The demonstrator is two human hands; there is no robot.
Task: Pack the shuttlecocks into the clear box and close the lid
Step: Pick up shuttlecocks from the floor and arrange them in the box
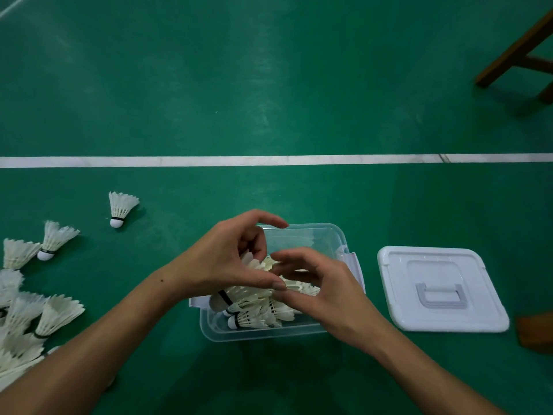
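Note:
The clear box (326, 238) stands open on the green floor, with several white shuttlecocks (254, 316) lying inside it. My left hand (227, 259) and my right hand (323, 289) are both over the box, fingers curled and touching the feathers of the shuttlecocks there. Whether either hand actually grips one is hidden by the fingers. The white lid (440, 289) lies flat on the floor to the right of the box, handle up. A loose pile of shuttlecocks (30, 319) lies at the left, with one standing apart (119, 208).
A white court line (299, 160) crosses the floor beyond the box. Wooden furniture legs (520, 52) stand at the top right. A brown object (535, 333) shows at the right edge, near the lid.

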